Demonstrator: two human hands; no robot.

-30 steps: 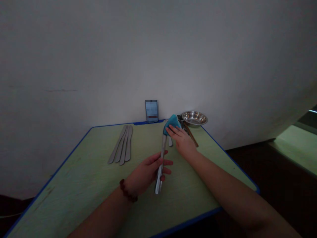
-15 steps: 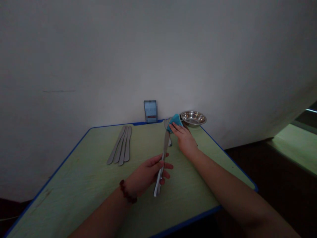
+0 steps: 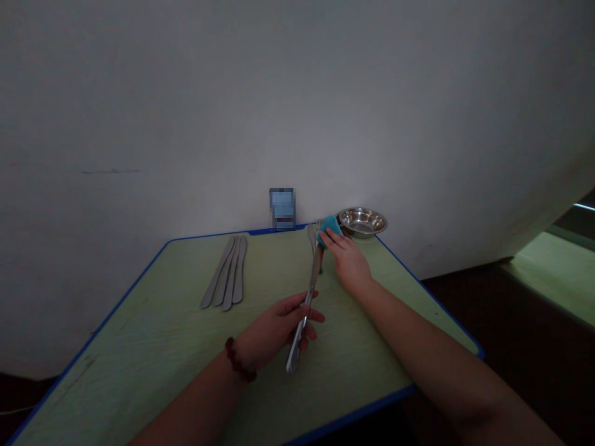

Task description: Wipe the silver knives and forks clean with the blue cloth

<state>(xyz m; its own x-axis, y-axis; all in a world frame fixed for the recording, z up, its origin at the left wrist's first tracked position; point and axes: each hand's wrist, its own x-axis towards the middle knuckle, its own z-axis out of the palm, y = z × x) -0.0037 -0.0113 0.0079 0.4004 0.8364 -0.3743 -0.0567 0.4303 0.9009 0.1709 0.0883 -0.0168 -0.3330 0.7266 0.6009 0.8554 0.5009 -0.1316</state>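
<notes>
My left hand (image 3: 288,319) is closed around the handle of a metal table knife (image 3: 315,271), whose blade points away from me. A blue cloth or sponge (image 3: 330,228) covers the blade's far end, pinched by my right hand (image 3: 348,257). Partly hidden behind the blade and the blue piece, other cutlery (image 3: 311,233) lies on the table, with fork tines just showing. To the left, several table knives (image 3: 231,272) rest side by side, slightly fanned, their blade ends toward me.
A shiny metal bowl (image 3: 363,222) stands at the table's back right corner. A phone-like screen (image 3: 282,209), blurred, leans against the wall (image 3: 186,124) at the back edge. The pale green table (image 3: 153,347) has a blue rim.
The knife in my left hand has rolled slightly, showing more of its handle's face. My right hand and the blue piece have shifted very slightly along the blade.
</notes>
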